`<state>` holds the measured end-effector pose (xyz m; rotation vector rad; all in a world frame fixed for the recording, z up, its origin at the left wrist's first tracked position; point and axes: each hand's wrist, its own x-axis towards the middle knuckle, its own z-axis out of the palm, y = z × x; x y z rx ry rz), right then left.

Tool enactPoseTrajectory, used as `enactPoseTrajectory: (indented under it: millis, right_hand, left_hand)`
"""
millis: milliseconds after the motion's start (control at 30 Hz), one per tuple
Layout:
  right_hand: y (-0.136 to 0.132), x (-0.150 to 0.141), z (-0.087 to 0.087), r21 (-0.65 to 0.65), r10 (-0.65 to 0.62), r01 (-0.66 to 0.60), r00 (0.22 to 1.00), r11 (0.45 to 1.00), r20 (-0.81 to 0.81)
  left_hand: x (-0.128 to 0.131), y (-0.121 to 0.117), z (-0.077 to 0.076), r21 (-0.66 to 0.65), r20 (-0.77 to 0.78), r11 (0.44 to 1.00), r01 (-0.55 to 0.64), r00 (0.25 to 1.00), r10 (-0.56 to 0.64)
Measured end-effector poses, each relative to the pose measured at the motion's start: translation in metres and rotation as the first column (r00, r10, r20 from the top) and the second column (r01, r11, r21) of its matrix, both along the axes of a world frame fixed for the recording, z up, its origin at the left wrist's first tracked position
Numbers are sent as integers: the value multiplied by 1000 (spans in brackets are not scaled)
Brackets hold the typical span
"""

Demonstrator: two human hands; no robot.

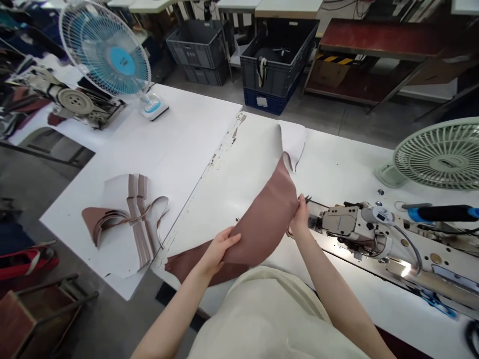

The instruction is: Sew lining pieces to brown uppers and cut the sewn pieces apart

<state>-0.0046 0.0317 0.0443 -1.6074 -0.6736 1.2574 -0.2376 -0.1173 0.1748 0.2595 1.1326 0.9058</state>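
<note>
I hold a curved brown leather piece (267, 214) with a white underside above the white table (337, 169). My left hand (219, 249) grips its lower left edge, fingers closed over it. Closed on its right edge is my right hand (300, 219), which also seems to hold small snips whose dark tips (307, 199) poke out beside the fingers. Another brown piece (183, 264) lies flat on the table under my left hand. Just right of my right hand lies the sewing machine head (355, 227).
A stack of brown and white cut pieces (127, 219) lies on the left table. A blue desk fan (107, 50) stands at the back left, a green fan (437, 154) at the right. Grey crates (277, 65) sit on the floor behind. A blue-handled tool (441, 213) rests by the machine.
</note>
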Motion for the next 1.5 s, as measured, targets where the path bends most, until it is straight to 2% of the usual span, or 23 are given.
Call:
enactPoseTrajectory:
  millis: [67,133,200,267,300,367,433,467,567,633,700,800,867,933,1000,1033,1100,1167,1200,1267,1333,1400,1500]
  right_hand:
    - [7,5,2,23,-37,33,977,999,210]
    - [9,6,6,97,-13,-34,895,995,446]
    - [7,-2,13,175,42,-187,790,967,611]
    - [7,-20,18,158,191,-417,679,895,709]
    - [8,-31,20,99,310,-562,585,821,750]
    - [14,-53,19,-107,522,-800,278,591,807]
    - [23,-70,16,-333,585,-858,-47,392,810]
    - [27,-75,15,-417,575,-842,-164,341,801]
    - [34,-81,14,-560,519,-796,-387,230,762]
    - [30,-80,15,-615,491,-778,-489,129,721]
    - [17,-81,15,-664,485,-745,-557,66,674]
    - [-15,-84,6,-716,533,-697,-594,35,603]
    - [-38,-86,-6,-709,563,-705,-575,26,593]
    - [-58,-86,-19,-647,572,-760,-507,55,644]
    - [-75,-81,-30,-550,568,-826,-396,123,721]
    - [-81,-77,-34,-496,562,-854,-338,154,755]
    - [-91,-65,-39,-390,562,-905,-237,169,793]
    - [-96,-51,-39,-324,622,-932,-159,161,767]
    - [-97,-46,-37,-326,678,-926,-117,189,725]
    - [-94,-41,-32,-431,801,-852,-23,297,598]
    - [-86,-44,-27,-594,878,-716,54,366,476]
    - [-75,-52,-21,-689,916,-630,93,358,391]
    - [-60,-65,-17,-707,945,-637,124,308,301]
  left_hand:
    - [-18,-38,1,-68,-105,997,-26,994,18]
    - [-34,-71,-5,-134,-247,991,-27,969,-7]
    - [-44,-94,-14,-153,-408,988,13,910,-75]
    - [-46,-108,-24,-131,-545,987,97,824,-153]
    - [-45,-112,-28,-121,-588,982,143,787,-187]
    - [-43,-117,-34,-117,-635,970,214,734,-239]
    - [-45,-122,-35,-121,-664,962,245,701,-262]
    - [-48,-126,-34,-125,-678,960,251,685,-267]
    - [-72,-148,-28,-150,-702,956,254,653,-284]
    - [-97,-166,-27,-186,-714,950,251,630,-306]
    - [-124,-182,-33,-237,-722,932,274,592,-357]
    - [-157,-192,-58,-359,-724,868,343,485,-491]
    - [-169,-187,-82,-485,-753,806,338,308,-582]
    - [-172,-177,-105,-603,-760,735,308,56,-647]
    - [-167,-163,-124,-681,-728,672,291,-174,-663]
    - [-162,-155,-130,-702,-712,652,286,-255,-654]
    - [-151,-135,-136,-710,-701,659,249,-338,-627]
    - [-136,-105,-134,-659,-743,719,221,-336,-578]
    - [-127,-86,-130,-610,-785,757,235,-312,-536]
    - [-106,-40,-123,-467,-883,820,332,-234,-408]
    - [-81,12,-118,-296,-955,825,480,-125,-270]
    - [-55,64,-119,-174,-979,798,577,-12,-205]
    - [-23,123,-130,-144,-960,805,576,117,-255]
